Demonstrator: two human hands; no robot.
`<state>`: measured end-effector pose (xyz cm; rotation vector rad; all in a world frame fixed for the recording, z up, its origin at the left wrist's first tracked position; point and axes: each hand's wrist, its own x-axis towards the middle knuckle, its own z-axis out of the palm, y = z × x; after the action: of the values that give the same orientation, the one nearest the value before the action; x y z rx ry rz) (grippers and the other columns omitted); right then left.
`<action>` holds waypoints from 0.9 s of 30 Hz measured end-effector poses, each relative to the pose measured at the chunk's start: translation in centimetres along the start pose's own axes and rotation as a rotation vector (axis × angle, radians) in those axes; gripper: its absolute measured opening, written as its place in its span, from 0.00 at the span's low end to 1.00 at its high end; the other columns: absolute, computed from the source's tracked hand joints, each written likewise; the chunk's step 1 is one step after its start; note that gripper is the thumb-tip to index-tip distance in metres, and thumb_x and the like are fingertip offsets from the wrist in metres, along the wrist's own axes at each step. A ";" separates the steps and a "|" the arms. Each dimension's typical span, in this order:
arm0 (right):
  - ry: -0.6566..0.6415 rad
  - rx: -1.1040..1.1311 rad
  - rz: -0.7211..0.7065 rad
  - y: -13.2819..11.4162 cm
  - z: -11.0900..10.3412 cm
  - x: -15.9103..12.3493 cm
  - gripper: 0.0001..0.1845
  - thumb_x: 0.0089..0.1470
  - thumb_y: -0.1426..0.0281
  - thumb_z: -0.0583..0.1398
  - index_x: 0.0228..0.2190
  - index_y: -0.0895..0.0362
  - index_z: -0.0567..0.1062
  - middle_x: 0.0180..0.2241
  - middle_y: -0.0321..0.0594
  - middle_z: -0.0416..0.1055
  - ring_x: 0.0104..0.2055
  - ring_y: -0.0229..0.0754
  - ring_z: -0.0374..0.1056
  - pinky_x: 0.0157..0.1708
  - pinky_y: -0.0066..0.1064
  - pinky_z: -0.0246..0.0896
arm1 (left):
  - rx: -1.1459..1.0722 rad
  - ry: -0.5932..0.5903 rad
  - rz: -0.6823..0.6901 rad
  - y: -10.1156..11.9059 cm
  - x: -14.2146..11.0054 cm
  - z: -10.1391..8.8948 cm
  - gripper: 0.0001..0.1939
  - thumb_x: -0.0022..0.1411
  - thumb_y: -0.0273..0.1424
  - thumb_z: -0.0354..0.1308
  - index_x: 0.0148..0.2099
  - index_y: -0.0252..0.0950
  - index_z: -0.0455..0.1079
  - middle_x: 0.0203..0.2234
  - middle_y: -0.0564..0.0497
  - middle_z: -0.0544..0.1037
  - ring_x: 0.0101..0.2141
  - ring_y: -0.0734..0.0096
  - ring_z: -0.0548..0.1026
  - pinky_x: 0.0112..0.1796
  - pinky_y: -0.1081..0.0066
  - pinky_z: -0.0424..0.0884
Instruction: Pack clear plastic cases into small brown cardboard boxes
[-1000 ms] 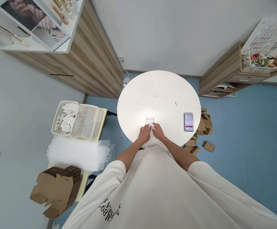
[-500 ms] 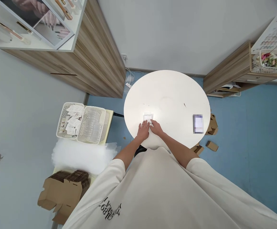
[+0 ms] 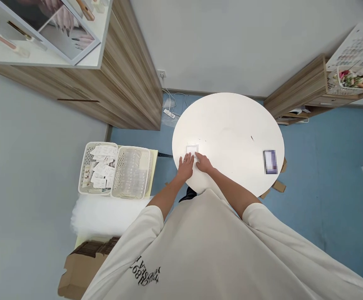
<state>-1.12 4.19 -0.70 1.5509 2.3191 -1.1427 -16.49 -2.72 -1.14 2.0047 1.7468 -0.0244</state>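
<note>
A small flat white rectangle (image 3: 192, 148), like a clear-edged packet or case, lies on the white round table (image 3: 228, 121) near its left front edge. My left hand (image 3: 185, 166) rests at its near side, fingers stretched out flat and touching its lower edge. On the right, my right hand (image 3: 203, 163) reaches its near right corner with the index finger extended; the other fingers are partly curled and I see nothing gripped in them. White on white, the rectangle's exact kind is hard to make out.
A blurred purple-edged device (image 3: 270, 161) lies at the table's right. To the left stand a basket of printed cards (image 3: 83, 179) and a basket of clear plastic cases (image 3: 148, 183). White translucent sheets (image 3: 106, 214) and folded cardboard boxes (image 3: 81, 271) lie nearer; cartons (image 3: 279, 186) sit on the floor.
The camera view has shifted slightly, so the table appears farther right. My right index finger now reaches out straighter at the rectangle's corner; both hands stay close to it.
</note>
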 end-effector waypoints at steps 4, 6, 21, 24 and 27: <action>-0.039 -0.072 0.028 -0.4 0.2 -0.5 0.40 0.60 0.71 0.55 0.70 0.54 0.50 0.71 0.46 0.48 0.68 0.59 0.53 0.60 0.49 0.58 | -0.007 -0.007 -0.006 0.0 0.3 -0.2 0.44 0.60 0.20 0.49 0.76 0.36 0.42 0.73 0.41 0.46 0.72 0.51 0.43 0.68 0.44 0.40; -0.042 -0.074 0.049 -0.3 0.3 -1.2 0.39 0.61 0.70 0.55 0.70 0.55 0.51 0.71 0.49 0.47 0.67 0.58 0.53 0.59 0.47 0.58 | -0.010 -0.018 -0.015 0.2 0.3 -0.4 0.42 0.60 0.21 0.49 0.75 0.34 0.44 0.73 0.39 0.47 0.72 0.49 0.44 0.68 0.44 0.41; 0.099 -0.200 -0.030 4.2 -0.9 -12.0 0.30 0.64 0.67 0.53 0.66 0.55 0.59 0.70 0.50 0.50 0.67 0.56 0.54 0.60 0.45 0.58 | 0.017 0.153 -0.134 8.0 -6.3 1.0 0.41 0.62 0.24 0.49 0.75 0.37 0.43 0.72 0.40 0.50 0.71 0.49 0.46 0.67 0.44 0.45; 0.112 -0.228 -0.092 5.4 -0.2 -14.7 0.29 0.65 0.66 0.52 0.66 0.56 0.60 0.69 0.50 0.51 0.67 0.55 0.54 0.61 0.44 0.57 | 0.048 0.144 -0.182 10.4 -9.5 2.5 0.38 0.65 0.25 0.47 0.75 0.35 0.45 0.72 0.39 0.48 0.71 0.49 0.44 0.67 0.45 0.46; 0.097 -0.256 -0.155 6.1 1.2 -17.3 0.28 0.66 0.66 0.51 0.65 0.56 0.61 0.69 0.50 0.52 0.66 0.55 0.54 0.61 0.43 0.56 | 0.055 0.166 -0.217 12.3 -13.1 4.3 0.36 0.67 0.28 0.47 0.75 0.36 0.44 0.73 0.39 0.48 0.71 0.49 0.44 0.67 0.44 0.46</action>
<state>11.65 -8.26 3.73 1.3852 2.5674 -0.7732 -6.12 -17.32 3.37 1.8925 2.0831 0.0235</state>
